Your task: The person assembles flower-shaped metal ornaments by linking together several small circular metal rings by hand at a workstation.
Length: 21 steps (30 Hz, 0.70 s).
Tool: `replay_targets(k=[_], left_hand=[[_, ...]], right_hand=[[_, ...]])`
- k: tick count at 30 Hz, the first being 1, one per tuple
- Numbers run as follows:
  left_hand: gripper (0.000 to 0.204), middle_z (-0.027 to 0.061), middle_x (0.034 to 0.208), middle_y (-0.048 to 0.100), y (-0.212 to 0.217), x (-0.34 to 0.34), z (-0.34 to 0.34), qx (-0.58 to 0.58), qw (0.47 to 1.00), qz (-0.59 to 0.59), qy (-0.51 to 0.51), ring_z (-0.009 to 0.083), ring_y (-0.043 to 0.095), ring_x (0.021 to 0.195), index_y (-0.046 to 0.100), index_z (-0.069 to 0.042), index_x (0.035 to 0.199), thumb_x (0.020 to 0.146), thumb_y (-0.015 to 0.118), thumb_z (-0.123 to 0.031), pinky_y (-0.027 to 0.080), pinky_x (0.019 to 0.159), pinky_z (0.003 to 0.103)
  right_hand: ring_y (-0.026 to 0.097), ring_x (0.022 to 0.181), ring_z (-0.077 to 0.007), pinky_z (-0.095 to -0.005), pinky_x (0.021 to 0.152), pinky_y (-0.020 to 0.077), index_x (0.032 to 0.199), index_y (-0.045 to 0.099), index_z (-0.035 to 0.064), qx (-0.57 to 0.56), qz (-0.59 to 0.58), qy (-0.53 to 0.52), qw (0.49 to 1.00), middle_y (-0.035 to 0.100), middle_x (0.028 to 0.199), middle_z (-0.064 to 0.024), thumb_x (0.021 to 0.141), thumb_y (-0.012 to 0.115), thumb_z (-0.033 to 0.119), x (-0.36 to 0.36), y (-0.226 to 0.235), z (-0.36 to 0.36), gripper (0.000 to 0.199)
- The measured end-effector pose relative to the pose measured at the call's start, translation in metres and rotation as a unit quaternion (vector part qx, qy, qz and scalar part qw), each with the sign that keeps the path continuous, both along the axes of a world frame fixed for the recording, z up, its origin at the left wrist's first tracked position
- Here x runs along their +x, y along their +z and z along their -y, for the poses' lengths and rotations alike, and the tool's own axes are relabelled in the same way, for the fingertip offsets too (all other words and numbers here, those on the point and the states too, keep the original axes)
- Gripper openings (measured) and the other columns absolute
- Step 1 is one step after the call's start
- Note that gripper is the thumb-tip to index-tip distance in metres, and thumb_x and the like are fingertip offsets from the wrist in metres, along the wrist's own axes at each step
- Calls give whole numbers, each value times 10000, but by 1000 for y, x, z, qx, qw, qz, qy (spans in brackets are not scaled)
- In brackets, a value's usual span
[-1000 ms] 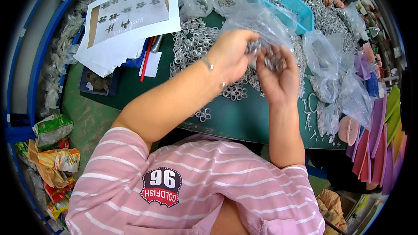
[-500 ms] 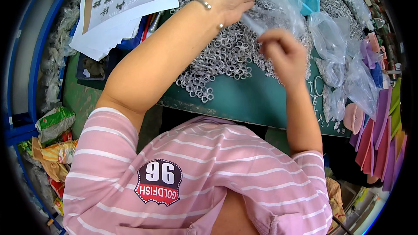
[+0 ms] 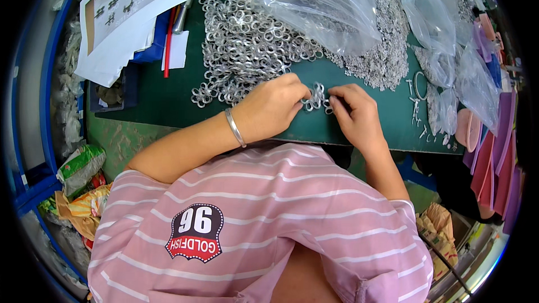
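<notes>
A small cluster of silvery, flower-shaped metal rings lies on the green desk, directly between my two hands, near the edge on my side. My left hand, with the bangle on its wrist, comes at the cluster from the left, its fingertips at the left edge. My right hand meets it from the opposite side, thumb and forefinger a little parted, tips at the right edge. Neither hand is clearly the nearer. My hands stand apart, and I cannot tell whether either one pinches a ring or merely touches it. The cluster looks slightly longer away from me than across, though the rings splay too much to fix a long axis.

Beyond my left hand, up and to the left, spreads the big heap of similar rings; my left hand is much closer to it. Ahead of the cluster, a clear plastic bag rests beside a pile of finer metal pieces.
</notes>
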<state>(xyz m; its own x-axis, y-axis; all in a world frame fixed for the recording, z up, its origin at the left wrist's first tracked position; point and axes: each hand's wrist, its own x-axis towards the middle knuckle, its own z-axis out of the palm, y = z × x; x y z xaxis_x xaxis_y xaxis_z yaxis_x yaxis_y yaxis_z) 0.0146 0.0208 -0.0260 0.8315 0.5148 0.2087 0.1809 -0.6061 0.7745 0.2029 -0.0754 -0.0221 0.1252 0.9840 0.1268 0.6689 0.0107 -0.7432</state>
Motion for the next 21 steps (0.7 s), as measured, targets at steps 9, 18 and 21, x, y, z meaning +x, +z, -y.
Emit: replay_targets(k=[9,18,21], left_hand=[[263,141,934,520,-9,17,14,53,997,-57,16,313,563,785,531,-12,972,725,622,-5,470,670,363],[150,132,764,570,-2,11,15,-43,997,-5,68,308,577,715,565,1,887,750,620,-22,480,652,358],[129,138,778,576,-6,7,13,-2,998,-42,45,296,585,715,573,7,884,756,594,7,476,640,340]], right_hand=[[540,879,-287,-352,719,431,963,606,35,91,88,27,992,576,988,-108,715,650,43,-9,-7,-8,252],[549,741,-290,-373,649,424,805,587,32,96,75,-31,992,580,748,-100,733,611,7,3,-17,-12,80],[543,742,-299,-370,661,425,811,590,32,122,98,-32,987,569,759,-106,730,614,8,3,-20,-14,88]])
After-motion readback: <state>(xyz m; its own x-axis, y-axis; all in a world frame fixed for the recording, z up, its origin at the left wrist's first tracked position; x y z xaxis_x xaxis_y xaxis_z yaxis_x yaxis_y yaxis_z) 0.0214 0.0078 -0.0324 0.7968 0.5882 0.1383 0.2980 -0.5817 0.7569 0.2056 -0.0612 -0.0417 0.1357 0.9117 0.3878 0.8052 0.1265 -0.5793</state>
